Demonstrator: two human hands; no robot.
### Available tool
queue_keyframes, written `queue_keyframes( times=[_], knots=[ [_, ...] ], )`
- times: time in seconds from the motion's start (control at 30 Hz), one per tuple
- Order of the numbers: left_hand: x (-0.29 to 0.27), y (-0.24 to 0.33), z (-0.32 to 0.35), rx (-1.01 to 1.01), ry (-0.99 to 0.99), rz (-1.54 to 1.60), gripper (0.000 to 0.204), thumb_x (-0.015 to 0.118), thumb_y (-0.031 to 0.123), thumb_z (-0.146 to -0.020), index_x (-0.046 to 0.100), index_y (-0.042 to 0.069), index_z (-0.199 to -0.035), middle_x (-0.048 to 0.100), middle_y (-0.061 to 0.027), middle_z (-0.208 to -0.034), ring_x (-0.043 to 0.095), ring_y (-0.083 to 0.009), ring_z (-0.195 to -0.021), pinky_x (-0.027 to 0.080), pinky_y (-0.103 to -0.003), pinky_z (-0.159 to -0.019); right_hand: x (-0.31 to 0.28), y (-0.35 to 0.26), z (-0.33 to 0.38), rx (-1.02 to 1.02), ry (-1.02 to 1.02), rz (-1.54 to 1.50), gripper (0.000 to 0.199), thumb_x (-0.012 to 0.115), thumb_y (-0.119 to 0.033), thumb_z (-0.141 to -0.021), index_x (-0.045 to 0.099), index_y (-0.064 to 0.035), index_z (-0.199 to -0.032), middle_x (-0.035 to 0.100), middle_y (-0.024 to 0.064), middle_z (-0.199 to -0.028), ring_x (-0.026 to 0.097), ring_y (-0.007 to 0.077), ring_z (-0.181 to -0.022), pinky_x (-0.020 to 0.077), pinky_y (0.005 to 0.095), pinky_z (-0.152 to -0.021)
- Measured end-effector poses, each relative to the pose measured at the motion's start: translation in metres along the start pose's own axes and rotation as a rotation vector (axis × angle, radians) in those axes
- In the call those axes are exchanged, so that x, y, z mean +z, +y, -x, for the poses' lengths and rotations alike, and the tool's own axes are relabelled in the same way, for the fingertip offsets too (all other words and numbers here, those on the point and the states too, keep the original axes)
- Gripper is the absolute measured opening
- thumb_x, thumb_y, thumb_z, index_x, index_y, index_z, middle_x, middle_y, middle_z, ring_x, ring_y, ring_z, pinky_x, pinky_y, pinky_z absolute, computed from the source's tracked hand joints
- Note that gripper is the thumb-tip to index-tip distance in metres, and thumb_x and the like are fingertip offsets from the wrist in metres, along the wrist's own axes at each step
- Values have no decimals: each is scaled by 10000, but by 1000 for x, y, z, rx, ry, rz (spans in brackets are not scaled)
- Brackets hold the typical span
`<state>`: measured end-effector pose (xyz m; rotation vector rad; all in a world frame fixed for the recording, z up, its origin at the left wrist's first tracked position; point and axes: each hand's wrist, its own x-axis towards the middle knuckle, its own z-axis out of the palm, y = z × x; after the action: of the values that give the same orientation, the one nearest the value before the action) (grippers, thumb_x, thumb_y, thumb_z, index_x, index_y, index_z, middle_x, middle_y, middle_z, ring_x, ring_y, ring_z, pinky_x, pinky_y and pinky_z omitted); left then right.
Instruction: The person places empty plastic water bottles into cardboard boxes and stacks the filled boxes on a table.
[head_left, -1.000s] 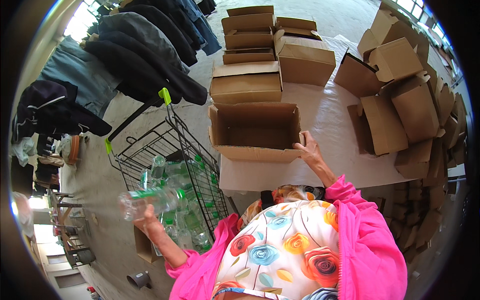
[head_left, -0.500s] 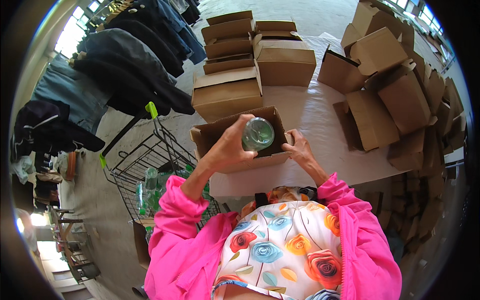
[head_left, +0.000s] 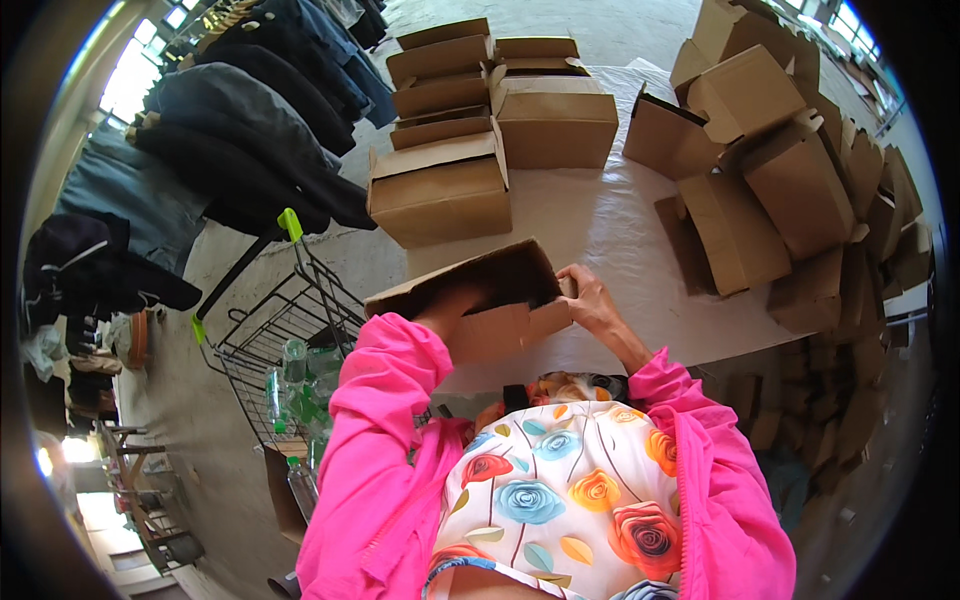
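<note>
An open brown cardboard box [head_left: 490, 335] stands right in front of me, its mouth tilted toward me. My left hand [head_left: 459, 303] reaches down into it, with its fingers hidden in the dark inside. Whether it still has the clear bottle cannot be made out. At the box's right end, my right hand [head_left: 592, 305] pinches the edge of the cardboard between thumb and fingers. To the left, a black wire cart [head_left: 262, 345] with green corner pieces holds several clear and greenish bottles [head_left: 296, 362].
The box stands on a table with a white plastic cover [head_left: 640, 240]. Beyond it are rows of open boxes [head_left: 440, 200]. A heap of boxes [head_left: 740, 235] rises on the right. Dark garments [head_left: 230, 150] hang at the far left.
My left hand has lowered the clear bottle into the box, and the bottle is out of sight. The box has tilted toward me. My right hand keeps its hold on the box's end.
</note>
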<state>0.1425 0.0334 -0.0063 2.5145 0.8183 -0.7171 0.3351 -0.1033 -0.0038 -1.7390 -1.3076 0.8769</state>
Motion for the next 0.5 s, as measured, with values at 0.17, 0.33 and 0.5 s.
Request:
queue_keyframes(
  times=[0.17,0.33,0.5],
  knots=[
    [-51,29,81,-8,281,365,500,602,260,-802,474,-16,-1199,479,-226,-1211,456,-338,-1136,371,-354,-943,1,8,-8,20,71,15,350,680,-150,-629,575,-58,-950,560,150,-928,550,303,-866,453,367,-765],
    [-18,39,170,-174,912,340,732,704,257,-707,352,32,-1310,387,-197,-1298,323,-343,-1246,279,-401,-1009,4,4,-12,55,85,-49,359,675,-164,-632,575,-45,-955,562,141,-932,554,287,-871,448,349,-785],
    [34,35,156,-720,1259,199,1169,834,227,-529,79,65,-1407,100,-203,-1432,169,-361,-1312,169,-419,-1066,12,23,-23,69,70,-150,363,675,-178,-650,578,-41,-972,567,117,-920,560,246,-838,458,322,-749]
  ],
)
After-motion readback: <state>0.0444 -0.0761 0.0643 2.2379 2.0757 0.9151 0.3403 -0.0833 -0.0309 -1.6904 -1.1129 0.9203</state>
